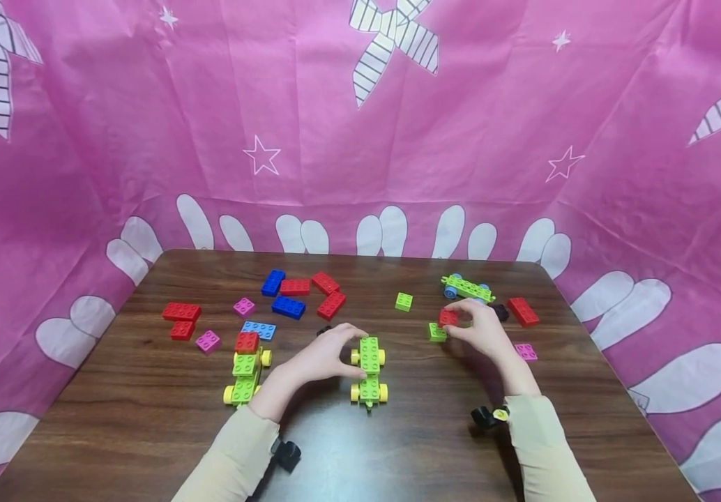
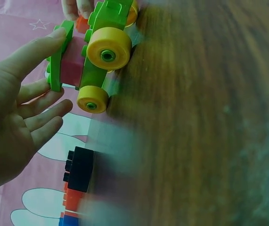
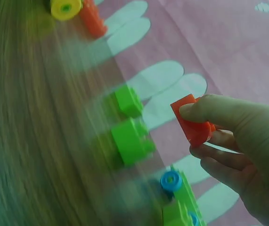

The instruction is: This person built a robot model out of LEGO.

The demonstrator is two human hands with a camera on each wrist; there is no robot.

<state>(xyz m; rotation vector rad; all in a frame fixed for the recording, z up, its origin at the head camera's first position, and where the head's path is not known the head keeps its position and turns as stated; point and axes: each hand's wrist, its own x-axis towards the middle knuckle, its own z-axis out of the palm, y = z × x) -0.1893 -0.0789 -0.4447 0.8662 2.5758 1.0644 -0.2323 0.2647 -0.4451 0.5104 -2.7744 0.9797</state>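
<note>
My left hand (image 1: 355, 355) arches beside a green wheeled car (image 1: 369, 369) with yellow wheels near the table's middle. In the left wrist view the thumb of that hand (image 2: 40, 80) touches the car's (image 2: 101, 47) top plate, and the fingers are loosely straight and clear of it. My right hand (image 1: 454, 319) pinches a small red brick (image 1: 446, 317), held just above the table. The wrist view shows thumb and fingers of this hand (image 3: 205, 127) curled on the red brick (image 3: 187, 115). A small green brick (image 1: 437, 332) lies right below it.
A second green car (image 1: 246, 369) topped with a red brick stands left. Several red, blue and pink bricks (image 1: 298, 289) lie behind. A green chassis with blue wheels (image 1: 467, 287), a red brick (image 1: 523, 311), a green brick (image 1: 404, 301) and a pink plate (image 1: 526, 351) lie right. Pink cloth (image 1: 360, 139) surrounds the table (image 1: 398, 446).
</note>
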